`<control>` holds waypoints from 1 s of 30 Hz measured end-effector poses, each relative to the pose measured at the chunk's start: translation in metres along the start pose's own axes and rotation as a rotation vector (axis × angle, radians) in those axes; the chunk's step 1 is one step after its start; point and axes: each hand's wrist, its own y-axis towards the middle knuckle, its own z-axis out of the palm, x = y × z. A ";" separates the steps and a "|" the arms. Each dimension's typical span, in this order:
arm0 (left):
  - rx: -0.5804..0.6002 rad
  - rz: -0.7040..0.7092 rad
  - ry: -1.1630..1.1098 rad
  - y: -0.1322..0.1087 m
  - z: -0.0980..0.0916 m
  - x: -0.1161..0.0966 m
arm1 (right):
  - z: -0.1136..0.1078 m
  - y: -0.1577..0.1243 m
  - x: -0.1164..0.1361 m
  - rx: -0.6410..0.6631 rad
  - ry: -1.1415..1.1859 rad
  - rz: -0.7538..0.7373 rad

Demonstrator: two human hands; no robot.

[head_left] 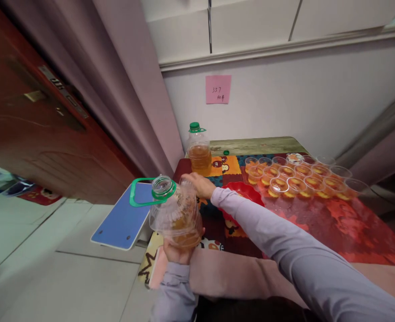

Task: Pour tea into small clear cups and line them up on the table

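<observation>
A clear plastic jug (180, 219) with an open neck and a green ring handle (133, 193) leans at the table's left corner. Amber liquid lies low inside it, and dark specks show on its side. My left hand (177, 252) is closed around the jug's underside, its fingers partly hidden by it. My right hand (200, 185) is at the jug's far side, fingers bent around the edge of what looks like a clear plastic cup (185, 182). That cup overlaps the jug, so its shape is hard to make out. Beneath my right forearm is a red bowl (259, 197), partly covered.
Another jug of amber liquid (200, 154), green-capped, stands near the wall. A loose green cap (226, 152) lies beside it. Several clear cups (296, 183) with orange contents stand in rows at the right. A blue panel (120, 226) adjoins the table's left side, near a wooden door (43, 129).
</observation>
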 end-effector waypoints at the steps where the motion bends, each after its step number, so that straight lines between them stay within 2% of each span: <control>1: -0.003 -0.004 -0.008 -0.001 0.002 0.000 | -0.005 -0.007 -0.011 -0.054 0.025 0.031; 4: -0.020 -0.022 -0.023 -0.001 0.007 0.001 | -0.019 -0.029 -0.043 -0.200 0.079 0.133; 8: 0.000 -0.021 -0.018 -0.003 0.010 0.001 | -0.031 -0.048 -0.062 -0.262 0.111 0.137; 13: -0.022 -0.014 0.003 -0.007 0.017 -0.002 | -0.047 -0.047 -0.054 -0.178 0.055 0.051; 18: -0.074 -0.047 0.005 -0.011 0.026 -0.006 | -0.063 -0.041 -0.041 -0.101 -0.020 0.065; 22: -0.019 -0.038 0.033 -0.016 0.033 -0.006 | -0.080 -0.043 -0.028 -0.051 -0.096 0.064; 26: 0.019 0.025 0.063 -0.020 0.038 -0.005 | -0.100 -0.039 -0.019 0.050 -0.226 -0.060; 30: 0.019 0.009 0.067 -0.019 0.038 -0.005 | -0.107 -0.032 -0.018 0.064 -0.230 -0.064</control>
